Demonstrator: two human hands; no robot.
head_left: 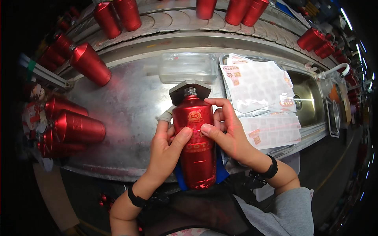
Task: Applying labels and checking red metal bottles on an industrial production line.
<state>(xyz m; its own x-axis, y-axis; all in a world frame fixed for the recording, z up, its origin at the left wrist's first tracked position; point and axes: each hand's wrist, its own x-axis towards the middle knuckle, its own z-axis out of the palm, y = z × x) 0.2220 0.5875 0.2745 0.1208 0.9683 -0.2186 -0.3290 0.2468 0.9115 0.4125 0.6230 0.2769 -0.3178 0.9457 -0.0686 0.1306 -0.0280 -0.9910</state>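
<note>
Red bottle [195, 145] upright at table [130, 106] near edge, neck against grey block [189, 89]. Left hand [165, 151] grasps its left side; right hand [228, 133] grasps right, thumbs on front. Beyond: label sheets [256, 84], clear tray [189, 67], bottles on conveyor [177, 19].

red bottles [78, 128] on steel bench [130, 98], label sheets [256, 84], sink [311, 98]

Shiny red metallic bottle [197, 145] with a gold emblem is lying neck-away over the counter [130, 114] edge, silver cap showing on top.
</note>
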